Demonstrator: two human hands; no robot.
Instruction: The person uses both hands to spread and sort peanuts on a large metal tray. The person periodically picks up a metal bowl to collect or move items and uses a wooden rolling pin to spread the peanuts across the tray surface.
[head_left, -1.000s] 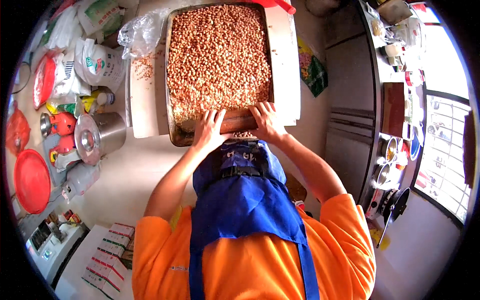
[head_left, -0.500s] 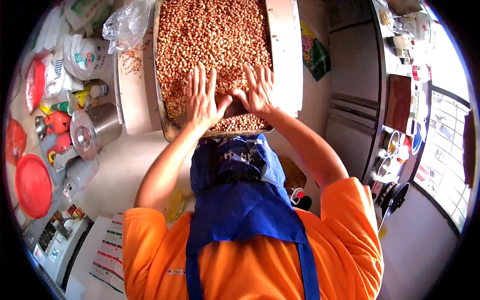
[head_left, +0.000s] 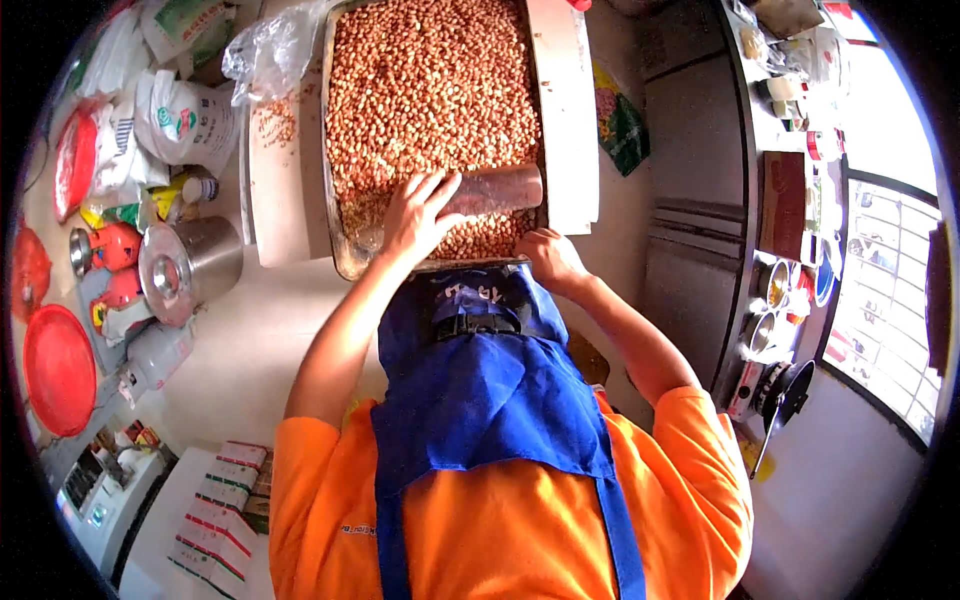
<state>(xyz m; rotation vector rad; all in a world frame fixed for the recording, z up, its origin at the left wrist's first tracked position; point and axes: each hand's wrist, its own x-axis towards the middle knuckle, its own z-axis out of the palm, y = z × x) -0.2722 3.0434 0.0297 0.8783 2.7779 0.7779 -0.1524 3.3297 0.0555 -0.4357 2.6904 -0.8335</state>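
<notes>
A long metal tray (head_left: 334,235) full of reddish-brown peanuts (head_left: 430,90) lies in front of me. Across its near part rests a smooth brownish cylinder like a rolling pin (head_left: 505,188). My left hand (head_left: 415,220) grips the cylinder toward its left end, fingers over the far side and thumb on the near side; the hand hides that part. At the tray's near right corner my right hand (head_left: 553,262) is closed on the rim, its fingers curled and partly hidden. Loose peanuts show between the cylinder and the tray's near edge.
The tray sits on a pale board (head_left: 280,210) with crumbs on its left side. A clear plastic bag (head_left: 270,55) lies beside it. Farther left are a steel pot (head_left: 210,260) and a red basin (head_left: 60,370). A cluttered counter (head_left: 740,200) runs along the right.
Both palms were flat, pressing at the cylinder. My left hand now grips its left part, and my right hand has come off it, moving nearer and right to the tray's corner.
</notes>
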